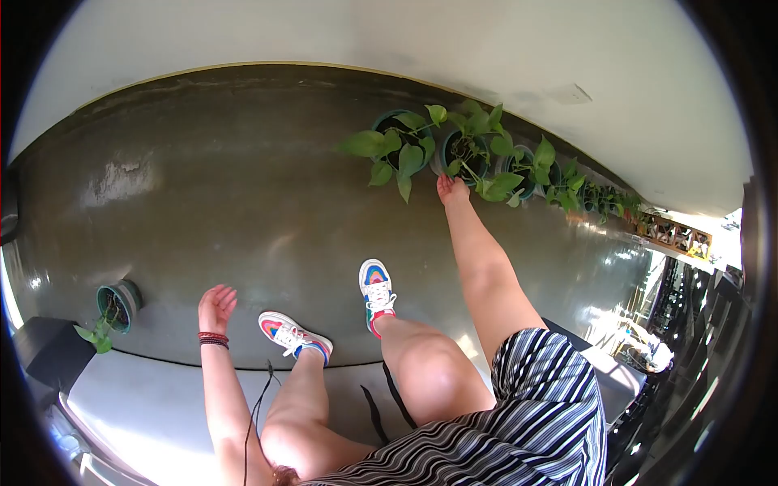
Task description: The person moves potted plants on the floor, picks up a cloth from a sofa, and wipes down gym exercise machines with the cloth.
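Note:
My right hand (453, 189) reaches forward to a potted plant (464, 154) with broad green leaves. Its fingers are curled at the near rim of that dark green pot; part of the grip is hidden by leaves. Left of this pot and close to it stands another potted plant (403, 142), its leaves spreading over the floor side. My left hand (217, 307) hangs over the floor beside my left shoe, fingers loosely stretched, with nothing in it. Dark red bracelets circle that wrist.
More potted plants (531, 172) continue rightward along the pale wall (340, 36). A lone potted plant (119, 306) stands at the left, near a dark block (53, 352). My coloured shoes (375, 285) rest on the shiny dark floor (267, 178). Black straps hang by my legs.

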`<state>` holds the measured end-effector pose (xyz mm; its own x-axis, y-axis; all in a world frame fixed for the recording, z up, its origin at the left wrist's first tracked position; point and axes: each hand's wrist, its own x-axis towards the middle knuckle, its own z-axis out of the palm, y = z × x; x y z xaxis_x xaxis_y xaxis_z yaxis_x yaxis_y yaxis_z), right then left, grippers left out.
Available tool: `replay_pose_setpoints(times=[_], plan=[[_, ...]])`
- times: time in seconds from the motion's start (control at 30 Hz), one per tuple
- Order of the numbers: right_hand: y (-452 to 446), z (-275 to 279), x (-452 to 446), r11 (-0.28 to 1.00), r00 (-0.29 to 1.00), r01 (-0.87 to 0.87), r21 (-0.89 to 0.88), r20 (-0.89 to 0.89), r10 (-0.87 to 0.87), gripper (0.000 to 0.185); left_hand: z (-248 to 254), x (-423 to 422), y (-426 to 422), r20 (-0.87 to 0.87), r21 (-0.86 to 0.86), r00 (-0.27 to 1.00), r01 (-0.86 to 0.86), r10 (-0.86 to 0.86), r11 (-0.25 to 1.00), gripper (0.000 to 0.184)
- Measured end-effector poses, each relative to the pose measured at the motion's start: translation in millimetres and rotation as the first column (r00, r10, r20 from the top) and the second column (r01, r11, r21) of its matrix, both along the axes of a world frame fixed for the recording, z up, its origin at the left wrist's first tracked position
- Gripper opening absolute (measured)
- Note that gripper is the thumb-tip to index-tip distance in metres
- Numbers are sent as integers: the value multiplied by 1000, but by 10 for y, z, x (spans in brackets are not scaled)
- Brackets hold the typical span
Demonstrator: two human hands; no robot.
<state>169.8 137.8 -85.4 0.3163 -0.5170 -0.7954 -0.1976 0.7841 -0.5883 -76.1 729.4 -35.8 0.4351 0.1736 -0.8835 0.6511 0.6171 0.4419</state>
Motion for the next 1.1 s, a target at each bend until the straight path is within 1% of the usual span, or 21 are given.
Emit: replay_pose_setpoints(times=[0.13,0.17,0.23,0.27,0.3,0.33,0.37,0.4,0.43,0.47,0.5,0.57,0.6,0.67,0.7,0.77,0.8,0.83,0.9,1.0,1.1], plan=[[-121,-41,-130,1000,1000,6,6,10,-6,20,-97,-112,260,-23,2,990,-137,137,991,32],[-144,-66,-158,1000,1000,1,25,8,-1,19,-141,-144,286,-21,41,988,-149,150,988,32],[-326,-259,-229,998,989,-58,-39,135,62,12,-148,-163,432,-18,162,976,-213,219,964,34],[-421,-311,-283,998,988,-58,26,146,54,14,-106,-162,476,13,176,972,-234,235,956,36],[-499,-380,-303,977,971,-210,-18,108,211,18,-106,-177,540,23,185,961,-274,274,944,38],[-477,-329,-317,957,948,-288,23,152,281,25,-18,-147,562,-2,209,943,-324,332,923,40],[-496,-306,-338,900,896,-423,106,196,398,26,-14,-176,651,9,209,922,-379,386,901,43],[-346,-227,-330,912,917,-398,102,77,392,42,16,-199,744,2,212,905,-417,426,884,51],[-118,-108,-319,924,922,-381,29,-64,382,58,-30,-269,860,31,201,861,-502,507,841,54],[-8,-50,-345,862,858,-507,-15,-112,502,68,-38,-306,956,54,197,804,-590,592,783,53],[105,-54,-379,804,802,-587,-94,-198,563,64,-44,-355,1082,76,176,747,-662,660,729,53],[253,15,-485,630,642,-764,-141,-263,720,55,-33,-456,1393,108,169,665,-745,739,645,52],[357,57,-532,595,603,-795,-118,-265,752,52,-76,-476,1507,123,153,631,-775,766,614,52],[576,133,-654,534,532,-842,-76,-280,799,46,-179,-567,1851,158,192,608,-792,778,579,42],[679,184,-689,475,466,-879,-44,-293,835,43,-214,-593,1993,173,204,597,-800,784,564,39],[930,259,-731,354,330,-935,24,-311,891,38,-283,-613,2247,218,207,566,-823,795,529,41],[1119,392,-718,258,234,-966,29,-330,915,29,-285,-596,2352,223,206,556,-830,800,519,39],[1268,494,-702,199,184,-980,14,-317,931,30,-321,-591,2457,216,214,548,-834,808,508,34],[1478,600,-675,84,84,-996,-12,-291,953,31,-323,-557,2588,188,224,544,-835,818,503,41],[1702,644,-616,-14,-5,-999,-32,-257,966,30,-347,-529,2696,98,189,505,-855,858,482,51],[2043,798,-602,-56,-47,-998,-33,-222,974,28,-557,-601,2834,69,225,556,-817,828,531,57]])
